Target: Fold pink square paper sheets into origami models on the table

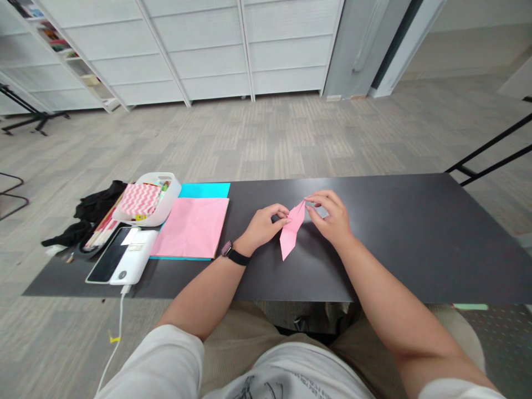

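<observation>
A folded piece of pink origami paper point(293, 228), long and pointed at its ends, is held just above the dark table. My left hand point(266, 223), with a black watch point(235, 253) on the wrist, pinches its left edge between thumb and fingers. At the upper right tip of the fold, my right hand point(332, 217) is closed, its fingertips on the narrow pink point. The lower end of the paper hangs free toward me.
On the dark table point(399, 238), left side, a stack of pink paper point(191, 227) lies over blue sheets point(206, 190). Beside it are a white basket point(169, 202) with a patterned pink item, a phone point(110, 256), a cabled white power bank point(133, 257) and black cloth point(100, 200).
</observation>
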A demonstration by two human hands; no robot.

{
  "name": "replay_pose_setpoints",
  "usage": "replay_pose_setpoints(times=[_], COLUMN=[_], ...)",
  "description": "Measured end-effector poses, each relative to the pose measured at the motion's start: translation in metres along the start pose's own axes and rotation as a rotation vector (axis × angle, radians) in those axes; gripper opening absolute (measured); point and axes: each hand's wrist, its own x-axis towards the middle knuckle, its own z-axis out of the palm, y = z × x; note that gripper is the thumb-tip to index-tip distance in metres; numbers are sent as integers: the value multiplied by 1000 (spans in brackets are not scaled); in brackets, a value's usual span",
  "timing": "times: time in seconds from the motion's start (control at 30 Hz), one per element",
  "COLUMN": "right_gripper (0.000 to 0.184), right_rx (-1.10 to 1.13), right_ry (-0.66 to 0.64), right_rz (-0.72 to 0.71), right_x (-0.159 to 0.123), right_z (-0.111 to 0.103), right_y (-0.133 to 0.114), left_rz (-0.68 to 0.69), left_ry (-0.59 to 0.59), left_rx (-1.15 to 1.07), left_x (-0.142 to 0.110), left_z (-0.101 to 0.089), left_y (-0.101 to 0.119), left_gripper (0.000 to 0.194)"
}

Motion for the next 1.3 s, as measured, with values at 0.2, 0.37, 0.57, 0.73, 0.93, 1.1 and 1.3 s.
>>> replay_pose_setpoints(times=[0.2,0.37,0.57,0.73,0.93,1.1,1.3], right_gripper=[18,18,17,12,8,8,10], right_rx=[5,46,64,59,44,13,56], right_ry=[-14,-59,-82,-119,-155,-163,-207], right_rz=[2,-13,-16,34,43,24,-9], right_x=[1,3,4,1,-2,1,3], right_z=[-1,-3,-4,-4,-3,-4,-4], right_y=[-2,-5,-7,-5,-1,-4,-7], left_rz=[-11,-1,-18,-27,-18,-5,50], left_ry=[-2,-17,-10,-17,-24,-24,-18], left_rx=[-7,-21,-65,-108,-101,-51,-38], left_x=[0,0,1,3,2,0,-1], left_z=[0,1,1,-1,-3,-2,0], left_y=[-1,-4,-2,-1,0,2,2], left_gripper=[13,12,11,10,9,9,13])
